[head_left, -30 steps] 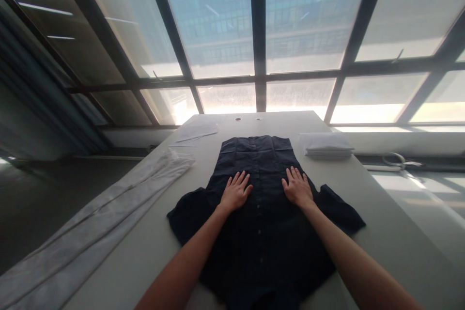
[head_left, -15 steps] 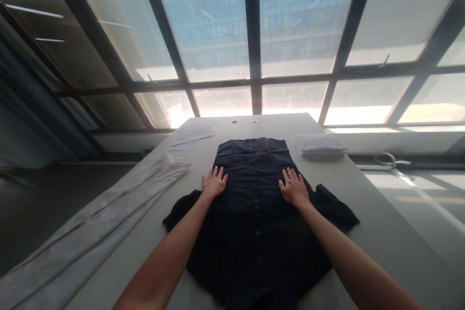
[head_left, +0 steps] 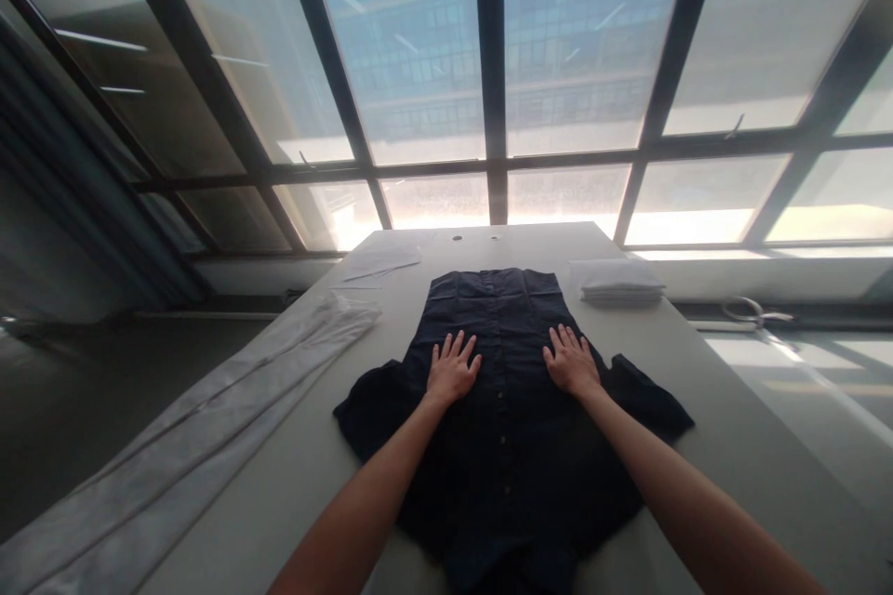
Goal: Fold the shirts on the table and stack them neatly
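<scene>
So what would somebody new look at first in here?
Probably the dark navy button-up shirt, spread out in the middle of the white table, with the left hand and right hand resting flat on it. Next might be the big, bright windows beyond the table's far end.

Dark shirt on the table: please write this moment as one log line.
left hand: flat on dark shirt | right hand: flat on dark shirt | dark shirt: buttons up, on white table
</scene>
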`<state>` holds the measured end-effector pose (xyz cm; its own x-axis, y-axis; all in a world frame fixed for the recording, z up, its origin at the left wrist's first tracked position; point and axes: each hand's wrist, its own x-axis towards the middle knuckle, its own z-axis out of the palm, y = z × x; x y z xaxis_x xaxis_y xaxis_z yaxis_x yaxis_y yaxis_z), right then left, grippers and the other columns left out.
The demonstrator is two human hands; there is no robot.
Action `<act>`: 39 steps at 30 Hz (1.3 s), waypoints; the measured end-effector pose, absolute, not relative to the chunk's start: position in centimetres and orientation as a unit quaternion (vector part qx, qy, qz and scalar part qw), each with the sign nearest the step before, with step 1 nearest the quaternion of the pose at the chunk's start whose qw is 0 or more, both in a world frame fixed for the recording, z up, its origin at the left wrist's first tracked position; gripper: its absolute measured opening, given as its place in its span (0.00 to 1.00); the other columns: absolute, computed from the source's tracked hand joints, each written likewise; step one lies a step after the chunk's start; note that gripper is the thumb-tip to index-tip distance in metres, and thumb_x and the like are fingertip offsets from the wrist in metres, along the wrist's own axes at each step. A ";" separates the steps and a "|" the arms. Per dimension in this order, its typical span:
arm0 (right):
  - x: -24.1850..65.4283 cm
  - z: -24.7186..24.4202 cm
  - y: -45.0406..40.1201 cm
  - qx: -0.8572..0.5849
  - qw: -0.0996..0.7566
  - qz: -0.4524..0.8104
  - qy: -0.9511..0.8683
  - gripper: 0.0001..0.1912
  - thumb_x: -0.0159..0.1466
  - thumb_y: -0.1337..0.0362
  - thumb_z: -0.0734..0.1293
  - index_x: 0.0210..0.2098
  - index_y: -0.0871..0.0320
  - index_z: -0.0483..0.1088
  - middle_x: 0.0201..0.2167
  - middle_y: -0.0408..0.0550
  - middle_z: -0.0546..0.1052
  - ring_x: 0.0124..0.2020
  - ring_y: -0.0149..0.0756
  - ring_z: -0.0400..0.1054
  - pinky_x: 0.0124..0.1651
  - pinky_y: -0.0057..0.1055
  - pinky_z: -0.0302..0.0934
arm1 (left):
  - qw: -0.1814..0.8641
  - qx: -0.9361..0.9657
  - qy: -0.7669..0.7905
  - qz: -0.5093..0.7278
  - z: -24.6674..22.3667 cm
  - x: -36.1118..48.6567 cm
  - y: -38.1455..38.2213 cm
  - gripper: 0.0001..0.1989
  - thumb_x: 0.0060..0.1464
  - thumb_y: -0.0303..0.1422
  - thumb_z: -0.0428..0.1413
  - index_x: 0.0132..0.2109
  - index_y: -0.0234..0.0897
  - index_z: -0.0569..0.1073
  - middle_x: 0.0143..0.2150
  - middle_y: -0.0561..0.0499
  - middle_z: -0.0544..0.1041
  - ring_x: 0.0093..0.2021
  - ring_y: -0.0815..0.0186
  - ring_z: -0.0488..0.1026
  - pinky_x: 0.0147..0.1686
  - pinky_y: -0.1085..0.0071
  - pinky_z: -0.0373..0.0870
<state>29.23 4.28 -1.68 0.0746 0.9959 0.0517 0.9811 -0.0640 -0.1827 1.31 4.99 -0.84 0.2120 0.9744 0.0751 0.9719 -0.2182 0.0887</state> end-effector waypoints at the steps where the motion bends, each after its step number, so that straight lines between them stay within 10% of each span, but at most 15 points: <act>1: 29.2 -1.8 3.7 -0.727 0.088 0.040 -0.679 0.34 0.73 0.53 0.49 0.74 0.61 0.50 0.75 0.52 0.47 0.75 0.41 0.37 0.72 0.43 0.29 | 0.006 0.780 0.623 0.061 -0.9 1.2 4.5 0.30 0.69 0.50 0.39 0.74 0.49 0.55 0.76 0.52 0.49 0.75 0.52 0.44 0.70 0.47 0.43; 21: 19.4 -0.3 4.7 -0.567 0.119 0.115 -0.807 0.34 0.73 0.51 0.50 0.74 0.61 0.49 0.75 0.52 0.46 0.76 0.41 0.33 0.73 0.48 0.29 | -0.026 0.779 0.623 0.061 -1.2 1.2 2.2 0.29 0.69 0.48 0.41 0.73 0.51 0.57 0.76 0.53 0.51 0.75 0.53 0.46 0.70 0.47 0.45; 39: 33.5 -2.7 14.6 -0.732 0.053 0.033 -0.679 0.36 0.73 0.49 0.46 0.74 0.61 0.46 0.76 0.50 0.45 0.75 0.41 0.37 0.73 0.50 0.35 | 0.006 0.785 0.617 0.055 -1.1 0.8 2.2 0.29 0.70 0.48 0.41 0.74 0.51 0.54 0.76 0.54 0.48 0.75 0.52 0.43 0.70 0.45 0.44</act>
